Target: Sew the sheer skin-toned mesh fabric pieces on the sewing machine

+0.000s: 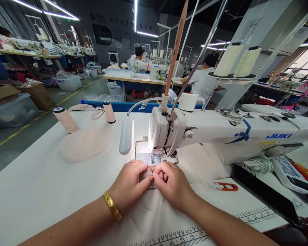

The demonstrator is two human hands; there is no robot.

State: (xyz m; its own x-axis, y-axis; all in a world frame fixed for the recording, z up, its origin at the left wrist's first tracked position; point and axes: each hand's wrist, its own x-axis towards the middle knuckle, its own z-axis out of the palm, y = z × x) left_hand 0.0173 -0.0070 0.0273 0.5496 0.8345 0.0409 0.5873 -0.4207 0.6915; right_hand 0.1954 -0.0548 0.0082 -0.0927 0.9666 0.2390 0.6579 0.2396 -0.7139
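Observation:
Close in front of the needle of a white sewing machine [220,126], both hands pinch a pale pink fabric [156,205]. My left hand [130,181] has thumb and fingers pressed together on it, with a gold bracelet [113,206] at the wrist. My right hand [171,181] meets it fingertip to fingertip, curled closed on the same cloth. The fabric hangs toward me over the table edge side. Between the fingertips a small brownish piece shows, too small to make out. More pale cloth [205,164] lies right of the needle, under the machine arm.
Two thread spools [66,120] and a thin pale cloth piece [86,144] lie at left. A lamp [126,136] stands beside the needle. Orange thread snips [226,186], a black phone [264,193] and a printed ruler [179,237] are at right and front. Other people work behind.

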